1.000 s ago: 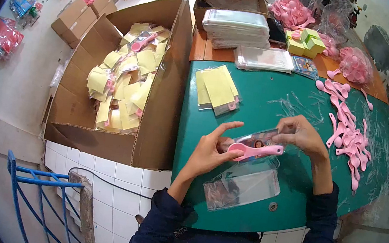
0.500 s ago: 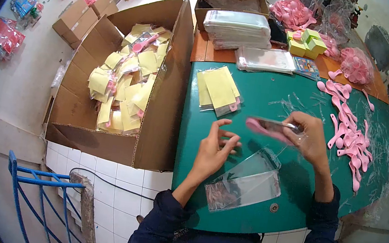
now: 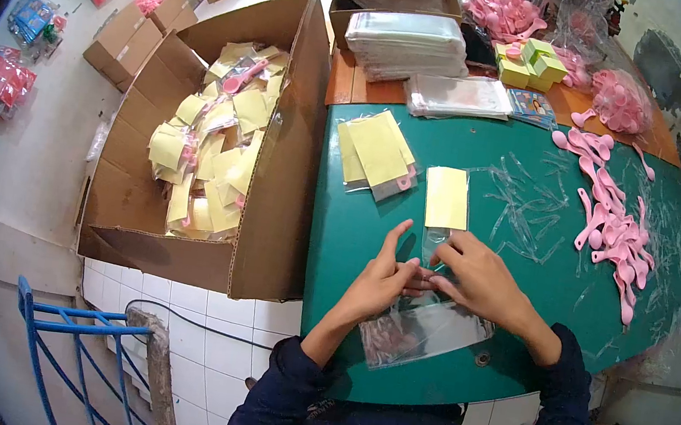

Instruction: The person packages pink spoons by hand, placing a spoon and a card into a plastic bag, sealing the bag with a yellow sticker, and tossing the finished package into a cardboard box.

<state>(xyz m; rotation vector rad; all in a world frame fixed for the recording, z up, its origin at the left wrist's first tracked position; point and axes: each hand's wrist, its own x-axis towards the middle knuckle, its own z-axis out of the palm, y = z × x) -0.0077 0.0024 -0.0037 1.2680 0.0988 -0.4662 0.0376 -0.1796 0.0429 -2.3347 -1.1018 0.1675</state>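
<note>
A clear plastic packet with a yellow card (image 3: 447, 199) lies lengthwise before me, card side up at its far end. At its near, clear end my right hand (image 3: 482, 283) is closed, fingertips pinching the plastic. My left hand (image 3: 383, 283) meets it there, index finger pointing away and the other fingers stretched beneath the right fingertips. Whether the left fingers grip the plastic is partly hidden. Below both hands, flat clear bags (image 3: 427, 340) rest on the green tabletop (image 3: 357, 283). Beyond my left hand lie finished-looking packets with yellow cards (image 3: 378, 153).
Left of the table stands a big cardboard box (image 3: 283, 162) holding many card packets. Pink spoons (image 3: 614, 223) are heaped at right, beside loose plastic strips (image 3: 522, 206). Stacked clear bags (image 3: 405, 45) and yellow-green boxes (image 3: 532, 64) sit along the back. A blue metal frame (image 3: 76, 324) stands lower left.
My right hand has brought the packet leftward and down to my left hand. The pink spoon side was showing; now the yellow card faces up. Both hands have come together.
</note>
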